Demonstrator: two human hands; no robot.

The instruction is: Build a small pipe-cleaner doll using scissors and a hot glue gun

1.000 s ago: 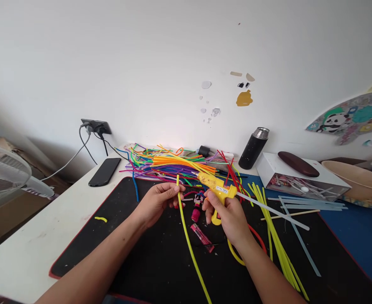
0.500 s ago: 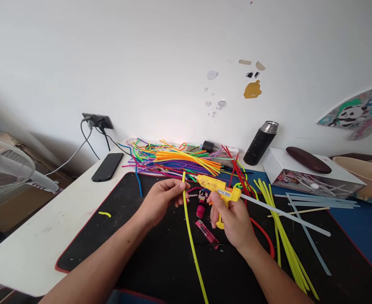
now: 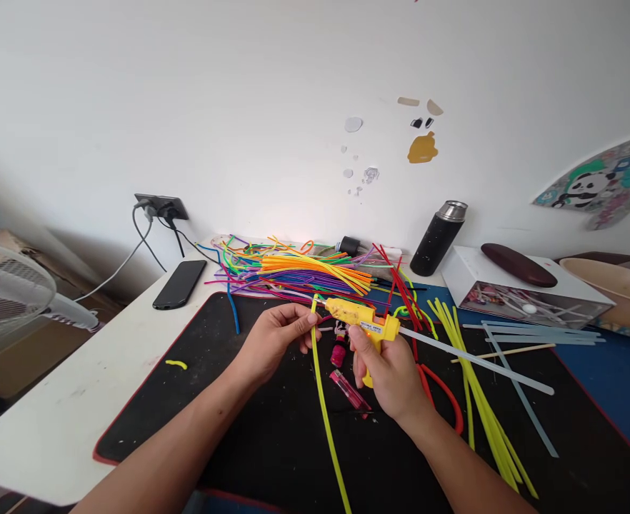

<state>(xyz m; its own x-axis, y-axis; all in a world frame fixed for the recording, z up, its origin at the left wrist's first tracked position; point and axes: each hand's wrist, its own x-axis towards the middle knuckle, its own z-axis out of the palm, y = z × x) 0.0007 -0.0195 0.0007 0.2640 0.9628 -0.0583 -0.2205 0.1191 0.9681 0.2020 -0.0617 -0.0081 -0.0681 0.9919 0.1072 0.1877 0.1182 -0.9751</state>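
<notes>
My left hand [image 3: 286, 332] pinches a long yellow-green stem [image 3: 326, 417] near its upper end, between thumb and fingers. The rest of the stem hangs down toward the bottom edge of the view. Wrapped round the handle of a yellow glue gun [image 3: 350, 312] is my right hand [image 3: 387, 368]. The gun's nozzle points left and meets the top of the stem, or lies right beside it. A pale glue stick [image 3: 476, 360] sticks out of the gun's back. Below the gun lie a small pink-and-black figure [image 3: 338, 350] and a pink lighter [image 3: 350, 391].
Coloured stems [image 3: 315, 271] are heaped along the wall. Yellow-green stems [image 3: 489, 421] and glue sticks [image 3: 545, 335] lie right. A black flask [image 3: 438, 239], white box [image 3: 523, 289], phone [image 3: 180, 284] and fan [image 3: 20, 278] stand or lie around the black mat [image 3: 154, 407].
The glue gun has moved slightly left, so its nozzle is now at the stem's upper end. My left hand keeps its pinch. The whole view has shifted a little.
</notes>
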